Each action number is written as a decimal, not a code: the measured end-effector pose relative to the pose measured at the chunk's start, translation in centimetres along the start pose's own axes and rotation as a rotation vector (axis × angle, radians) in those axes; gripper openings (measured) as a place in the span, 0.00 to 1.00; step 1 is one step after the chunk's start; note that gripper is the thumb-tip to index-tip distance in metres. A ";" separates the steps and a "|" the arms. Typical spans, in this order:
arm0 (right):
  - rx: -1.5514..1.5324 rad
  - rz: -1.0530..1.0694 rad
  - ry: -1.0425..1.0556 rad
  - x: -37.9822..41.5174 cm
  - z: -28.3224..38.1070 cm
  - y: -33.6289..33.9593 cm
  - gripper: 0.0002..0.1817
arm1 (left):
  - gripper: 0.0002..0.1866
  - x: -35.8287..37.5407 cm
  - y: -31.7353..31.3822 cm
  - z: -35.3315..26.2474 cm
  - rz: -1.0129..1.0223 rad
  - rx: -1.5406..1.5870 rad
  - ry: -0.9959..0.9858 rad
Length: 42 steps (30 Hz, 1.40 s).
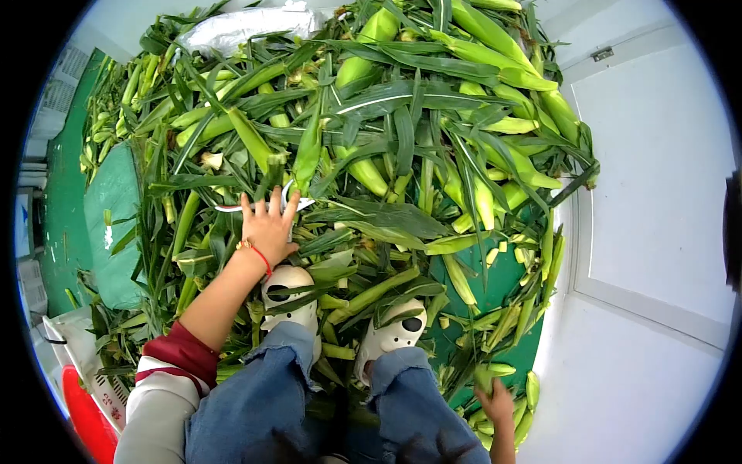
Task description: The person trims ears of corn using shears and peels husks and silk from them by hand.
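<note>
My left hand reaches forward with its fingers spread, palm down, over the pile of corn leaves. Right at its fingertips is a white curved tool with a dark red streak, mostly covered by the hand and leaves. A green ear of corn in its husk stands just beyond these fingers. Low on the right, my right hand is closed around an ear of corn, beside a small heap of husked-looking pale green ears.
Many unshucked ears lie heaped at the back right. A white plastic bag lies at the back, a green sack on the left. White basket and red basin stand lower left. A white wall borders the right.
</note>
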State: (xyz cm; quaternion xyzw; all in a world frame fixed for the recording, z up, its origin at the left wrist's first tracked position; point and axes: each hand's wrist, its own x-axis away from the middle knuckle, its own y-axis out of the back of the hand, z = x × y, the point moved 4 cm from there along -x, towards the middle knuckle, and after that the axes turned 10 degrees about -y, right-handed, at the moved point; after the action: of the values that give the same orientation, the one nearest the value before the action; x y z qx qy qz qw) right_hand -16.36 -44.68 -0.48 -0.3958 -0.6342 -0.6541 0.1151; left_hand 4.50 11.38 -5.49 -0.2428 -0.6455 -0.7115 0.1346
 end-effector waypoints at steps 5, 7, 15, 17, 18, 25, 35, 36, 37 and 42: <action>0.154 0.367 -0.507 11.8 -20.0 -8.1 0.27 | 0.57 0.1 -1.3 1.0 -0.070 -0.084 -0.105; 0.181 0.416 -0.595 14.3 -24.0 -9.8 0.25 | 0.57 0.4 -1.7 1.7 -0.113 -0.061 -0.114; -0.225 -0.444 0.314 -5.4 2.4 2.5 0.09 | 0.52 3.5 7.5 0.8 -0.552 0.518 -0.177; -0.318 -0.682 0.578 -10.6 13.8 8.5 0.10 | 0.50 4.4 10.3 0.1 -0.402 1.270 -0.117; -0.332 -0.661 0.554 -13.6 17.9 10.4 0.13 | 0.49 4.7 10.9 -0.5 -0.350 1.650 -0.158; -0.238 -0.501 0.259 -22.3 31.3 14.8 0.33 | 0.36 3.6 4.0 -9.2 0.431 2.616 -0.064; -2.151 0.981 -0.083 -5.2 24.7 4.6 0.25 | 0.33 4.3 3.3 -11.5 0.345 2.429 -0.066; -2.234 1.055 -0.091 -3.8 24.3 4.2 0.26 | 0.33 4.2 3.6 -11.5 0.278 2.394 -0.068; -2.314 1.133 -0.093 -2.4 24.3 4.1 0.27 | 0.32 4.1 4.1 -11.5 0.247 2.384 -0.104; -2.299 0.948 -0.008 0.3 23.4 6.5 0.28 | 0.30 4.2 8.4 -10.9 -0.064 2.308 -0.453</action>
State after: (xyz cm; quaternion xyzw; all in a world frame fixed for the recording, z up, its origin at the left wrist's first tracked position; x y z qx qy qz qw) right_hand -3.64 -24.12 1.80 -0.4589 0.5113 -0.7227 -0.0752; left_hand 3.31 0.05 3.38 -0.0817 -0.9223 0.3513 0.1390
